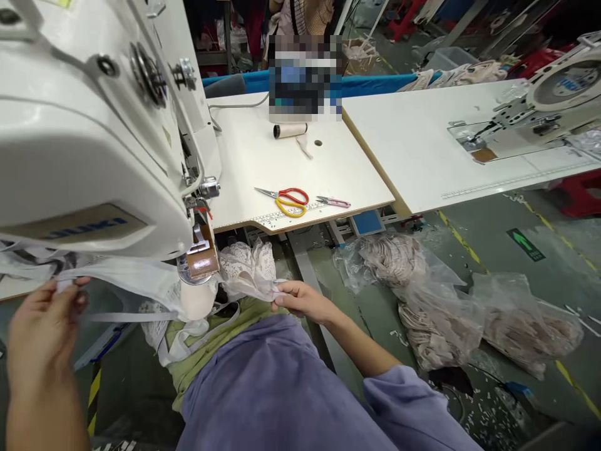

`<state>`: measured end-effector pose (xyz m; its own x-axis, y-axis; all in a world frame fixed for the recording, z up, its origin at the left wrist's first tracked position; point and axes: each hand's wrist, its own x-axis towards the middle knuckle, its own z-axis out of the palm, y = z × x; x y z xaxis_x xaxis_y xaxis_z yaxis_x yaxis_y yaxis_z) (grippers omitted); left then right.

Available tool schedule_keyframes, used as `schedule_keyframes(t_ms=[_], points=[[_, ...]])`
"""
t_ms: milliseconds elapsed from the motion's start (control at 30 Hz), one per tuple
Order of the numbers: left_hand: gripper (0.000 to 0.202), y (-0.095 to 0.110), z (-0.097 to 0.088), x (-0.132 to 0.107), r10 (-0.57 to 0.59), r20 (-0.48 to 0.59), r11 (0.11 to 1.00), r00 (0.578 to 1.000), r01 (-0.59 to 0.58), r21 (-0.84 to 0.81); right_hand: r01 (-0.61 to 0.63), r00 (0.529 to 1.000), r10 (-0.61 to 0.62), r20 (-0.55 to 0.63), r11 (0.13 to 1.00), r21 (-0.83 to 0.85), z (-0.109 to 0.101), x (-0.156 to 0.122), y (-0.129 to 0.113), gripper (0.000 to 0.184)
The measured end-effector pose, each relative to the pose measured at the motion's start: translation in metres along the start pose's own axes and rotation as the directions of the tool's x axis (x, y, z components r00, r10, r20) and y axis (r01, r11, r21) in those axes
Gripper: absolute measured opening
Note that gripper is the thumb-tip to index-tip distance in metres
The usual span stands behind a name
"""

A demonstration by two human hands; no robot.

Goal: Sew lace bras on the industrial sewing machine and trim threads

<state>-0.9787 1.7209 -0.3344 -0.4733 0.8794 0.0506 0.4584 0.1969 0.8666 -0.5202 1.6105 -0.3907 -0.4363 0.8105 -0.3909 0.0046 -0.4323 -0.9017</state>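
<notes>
A white lace bra [246, 263] stretches across my lap, under the needle area of a large white sewing machine [84, 138]. At the far left my left hand [49, 313] pinches the bra's white band, pulling it out to the side. My right hand [300, 300] grips the sheer edge of the lace cup, just right of the machine's brown-covered presser area [201, 257]. A pale moulded cup [197, 300] hangs below the machine bed, with loose straps [188, 338] over the green cloth on my lap.
Scissors with red and yellow handles [288, 202], pink thread snips [334, 202] and a thread spool [290, 129] lie on the white table [248, 156]. Another sewing machine [558, 94] stands at right. Plastic bags of fabric pieces [394, 260] sit on the floor. A person [310, 15] is beyond the table.
</notes>
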Motion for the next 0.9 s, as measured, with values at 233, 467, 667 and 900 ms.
schedule_keyframes(t_ms=[233,467,667,900], points=[[0.05,0.006,0.049,-0.086,0.076,0.388,0.934,0.919,-0.201,0.294,0.209,0.974,-0.199,-0.109,0.974,0.09,0.037,0.004,-0.028,0.031],[0.041,0.047,0.093,-0.192,0.035,0.854,0.982,0.518,0.142,-0.127,0.166,0.985,-0.149,-0.084,0.954,0.248,0.068,0.022,-0.031,0.035],[0.04,0.057,0.107,-0.198,0.079,0.753,0.945,0.653,0.19,-0.265,0.138,0.989,-0.119,-0.084,0.946,0.294,0.076,0.026,-0.033,0.037],[0.033,0.047,0.107,-0.184,0.552,0.348,0.825,0.758,-0.557,-0.093,0.19,0.982,-0.174,-0.079,0.937,0.293,0.078,0.025,-0.036,0.032]])
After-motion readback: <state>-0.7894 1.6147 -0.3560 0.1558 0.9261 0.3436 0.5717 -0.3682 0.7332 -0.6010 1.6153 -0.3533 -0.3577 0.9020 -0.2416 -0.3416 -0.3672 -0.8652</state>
